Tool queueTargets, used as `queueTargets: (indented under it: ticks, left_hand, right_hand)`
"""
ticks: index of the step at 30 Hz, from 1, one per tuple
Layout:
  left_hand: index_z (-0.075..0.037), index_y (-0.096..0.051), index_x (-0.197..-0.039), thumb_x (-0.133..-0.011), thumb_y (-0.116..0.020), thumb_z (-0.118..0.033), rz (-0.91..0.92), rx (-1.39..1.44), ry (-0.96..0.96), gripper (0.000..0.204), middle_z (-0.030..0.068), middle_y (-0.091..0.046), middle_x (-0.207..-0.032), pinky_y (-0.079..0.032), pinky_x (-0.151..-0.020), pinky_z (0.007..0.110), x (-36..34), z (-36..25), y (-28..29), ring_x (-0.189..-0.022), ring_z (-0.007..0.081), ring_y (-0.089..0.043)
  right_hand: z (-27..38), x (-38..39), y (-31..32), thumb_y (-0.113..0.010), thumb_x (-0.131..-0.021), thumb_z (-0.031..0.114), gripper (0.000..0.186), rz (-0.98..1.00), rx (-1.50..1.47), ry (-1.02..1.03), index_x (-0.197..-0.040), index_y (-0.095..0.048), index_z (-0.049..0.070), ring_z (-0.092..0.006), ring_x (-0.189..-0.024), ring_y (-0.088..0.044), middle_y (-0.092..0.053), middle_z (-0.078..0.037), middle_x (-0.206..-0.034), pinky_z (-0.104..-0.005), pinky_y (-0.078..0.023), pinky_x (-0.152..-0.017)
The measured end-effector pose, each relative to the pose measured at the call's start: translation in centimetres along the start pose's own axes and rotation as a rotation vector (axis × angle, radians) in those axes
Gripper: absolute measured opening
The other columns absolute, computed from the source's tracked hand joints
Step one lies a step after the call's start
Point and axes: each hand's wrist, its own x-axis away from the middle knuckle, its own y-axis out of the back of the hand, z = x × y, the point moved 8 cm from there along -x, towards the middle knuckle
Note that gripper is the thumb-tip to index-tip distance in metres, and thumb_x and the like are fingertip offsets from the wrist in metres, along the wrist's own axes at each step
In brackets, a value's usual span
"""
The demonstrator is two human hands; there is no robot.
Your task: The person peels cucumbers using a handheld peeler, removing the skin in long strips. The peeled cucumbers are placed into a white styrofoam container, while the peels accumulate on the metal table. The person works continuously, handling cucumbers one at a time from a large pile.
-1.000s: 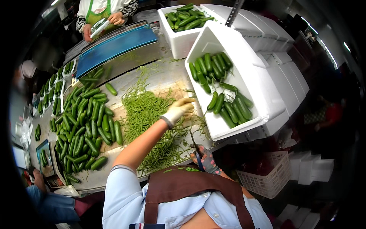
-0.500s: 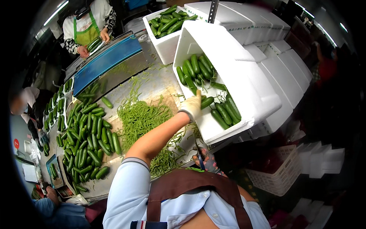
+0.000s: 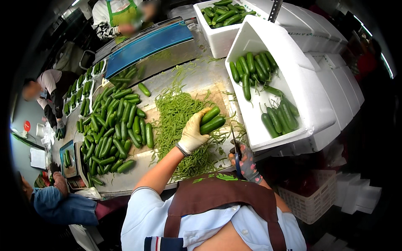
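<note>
My left hand (image 3: pixel 193 134), in a pale glove, is closed around a pair of green cucumbers (image 3: pixel 212 125) above a heap of cut green stems (image 3: pixel 173 119). Lower right of it, my right hand (image 3: pixel 250 166), in a grey patterned glove, grips blue-handled scissors (image 3: pixel 238 158) with the blades pointing away from me. A white foam box (image 3: pixel 257 111) lies tilted to the right of both hands. Inside it are two groups of cucumbers, some with long stems still on. To the left of the stems lies a large pile of cucumbers (image 3: pixel 119 125) on the metal table.
Behind the table's middle stands a blue-topped metal ledge (image 3: pixel 150 46). A second foam box (image 3: pixel 222 39) of cucumbers is at the back. White trays of cucumbers (image 3: pixel 86 98) line the left. Co-workers stand at the far side and left. A white plastic crate (image 3: pixel 312 205) sits lower right.
My left hand has come out of the foam box, moving left with the cucumbers. The right hand and scissors have risen higher above the table edge. The whole view has shifted.
</note>
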Motion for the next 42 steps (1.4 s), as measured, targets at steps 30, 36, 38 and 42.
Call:
queueTargets:
  ticks: [30, 36, 38, 42]
  left_hand:
    - [-0.006, -0.037, -0.113, -0.074, -0.055, -0.023, -0.255, 2.128, 0.775, 0.046, 0.0131, -0.045, -0.118, -0.030, -0.093, 0.047, 7.4, 4.9, -2.2, -0.113, 0.0275, -0.039]
    - [-0.005, -0.039, -0.113, -0.072, -0.056, -0.021, -0.297, 2.030, 0.843, 0.047, 0.0136, -0.046, -0.117, -0.034, -0.090, 0.048, 8.3, 5.4, -2.7, -0.113, 0.0281, -0.040]
    - [-0.003, -0.040, -0.111, -0.072, -0.058, -0.019, -0.327, 2.006, 0.851, 0.046, 0.0143, -0.047, -0.114, -0.038, -0.086, 0.046, 8.4, 5.9, -2.3, -0.110, 0.0286, -0.043]
    - [0.000, -0.046, -0.095, -0.069, -0.061, -0.016, -0.534, 2.104, 0.850, 0.034, 0.0163, -0.052, -0.093, -0.048, -0.073, 0.038, 7.8, 9.6, 2.2, -0.083, 0.0269, -0.054]
  right_hand:
    - [-3.0, 0.6, -11.6, -0.061, -0.067, 0.015, 0.034, -0.100, 2.196, 0.947, -0.098, -0.054, 0.005, -0.0268, -0.072, -0.054, -0.055, -0.011, -0.084, -0.0326, -0.045, -0.062]
    - [-2.9, -0.5, -8.7, -0.061, -0.069, 0.015, 0.036, -0.181, 2.125, 0.636, -0.102, -0.051, 0.004, -0.0257, -0.068, -0.054, -0.056, -0.012, -0.085, -0.0296, -0.044, -0.060]
    - [-2.6, -1.6, -4.5, -0.061, -0.070, 0.016, 0.037, -0.193, 1.786, 0.428, -0.103, -0.049, 0.002, -0.0232, -0.065, -0.055, -0.056, -0.012, -0.082, -0.0276, -0.044, -0.058]
    - [-3.4, -2.1, -1.4, -0.059, -0.075, 0.018, 0.036, -0.112, 0.863, 0.256, -0.102, -0.046, -0.003, -0.0178, -0.063, -0.055, -0.056, -0.012, -0.078, -0.0241, -0.044, -0.055]
